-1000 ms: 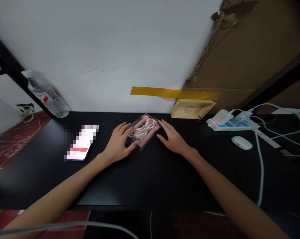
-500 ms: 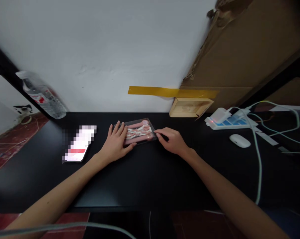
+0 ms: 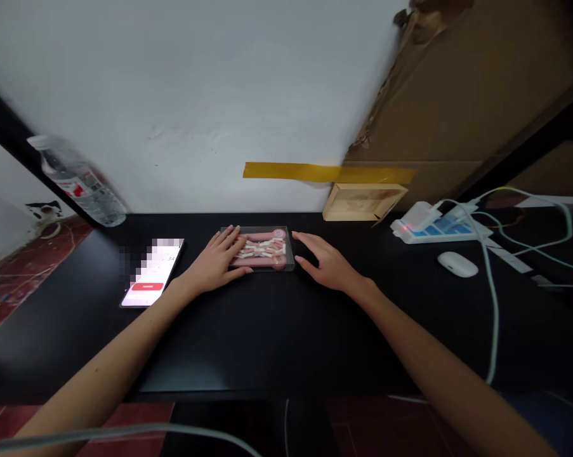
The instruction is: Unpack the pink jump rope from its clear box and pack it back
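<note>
A flat clear plastic box (image 3: 290, 261) lies on the black desk (image 3: 267, 343). Inside is what looks like a beaded jump rope (image 3: 266, 247), with pink handles and pink and white segments. My left hand (image 3: 214, 259) rests on the box's left end, its fingers stretched over the top and the thumb along the near edge. That end is hidden under the fingers. By the right end is my right hand (image 3: 327, 259), with thumb and fingers apart and their tips at or close to the box's edge; contact is hard to make out.
A lit phone (image 3: 149, 279) lies left of my left hand. A plastic bottle (image 3: 84, 184) leans at the back left. A shallow wooden box (image 3: 362, 203) stands against the wall. To the right are a power strip (image 3: 441, 230) with cables and a white mouse (image 3: 457, 264).
The box has turned so that its edges run straighter along the desk. My right hand has gone from pinching its right corner to fingers spread beside that end. My left hand stays on top.
</note>
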`<state>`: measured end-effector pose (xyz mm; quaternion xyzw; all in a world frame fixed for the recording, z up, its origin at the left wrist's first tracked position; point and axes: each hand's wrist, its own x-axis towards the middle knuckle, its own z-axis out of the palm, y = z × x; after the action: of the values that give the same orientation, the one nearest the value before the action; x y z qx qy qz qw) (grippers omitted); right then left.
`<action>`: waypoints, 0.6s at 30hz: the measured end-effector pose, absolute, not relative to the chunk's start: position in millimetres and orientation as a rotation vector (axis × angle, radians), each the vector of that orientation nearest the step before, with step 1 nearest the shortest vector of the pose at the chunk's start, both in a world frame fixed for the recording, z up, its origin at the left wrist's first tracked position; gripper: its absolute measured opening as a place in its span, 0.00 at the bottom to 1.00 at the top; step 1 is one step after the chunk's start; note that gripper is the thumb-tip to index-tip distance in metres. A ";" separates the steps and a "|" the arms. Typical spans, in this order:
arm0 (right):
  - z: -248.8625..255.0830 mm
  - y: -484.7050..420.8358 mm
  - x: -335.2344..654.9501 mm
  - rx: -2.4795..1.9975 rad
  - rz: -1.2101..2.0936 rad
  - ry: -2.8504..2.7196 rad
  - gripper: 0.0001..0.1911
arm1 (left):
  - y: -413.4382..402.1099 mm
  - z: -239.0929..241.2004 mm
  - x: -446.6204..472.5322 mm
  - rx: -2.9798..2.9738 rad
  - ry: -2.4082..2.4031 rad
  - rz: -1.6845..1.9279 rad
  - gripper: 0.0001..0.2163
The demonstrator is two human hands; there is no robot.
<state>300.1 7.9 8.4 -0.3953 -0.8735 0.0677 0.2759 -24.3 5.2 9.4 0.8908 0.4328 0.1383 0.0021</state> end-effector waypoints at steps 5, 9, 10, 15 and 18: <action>0.1 11.3 303.4 -1.128 0.174 -2.458 0.25 | 3.6 9.9 -23.1 2.786 1.351 0.456 0.35; -7.9 13.8 307.0 -1.246 0.168 -2.504 0.30 | 2.6 9.9 -23.2 2.798 1.358 0.444 0.35; -9.9 14.5 307.9 -1.265 0.178 -2.518 0.32 | 2.5 9.9 -23.4 2.798 1.357 0.447 0.35; -17.8 16.5 311.8 -1.283 0.166 -2.589 0.37 | 2.2 10.4 -23.4 2.788 1.344 0.478 0.35; -18.6 15.5 312.2 -1.268 0.155 -2.620 0.41 | 2.1 11.0 -23.0 2.785 1.337 0.484 0.35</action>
<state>312.2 15.5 -18.6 -0.4321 -0.8931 0.0530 0.1133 -23.0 2.1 11.0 0.8906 0.4276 0.1548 0.0071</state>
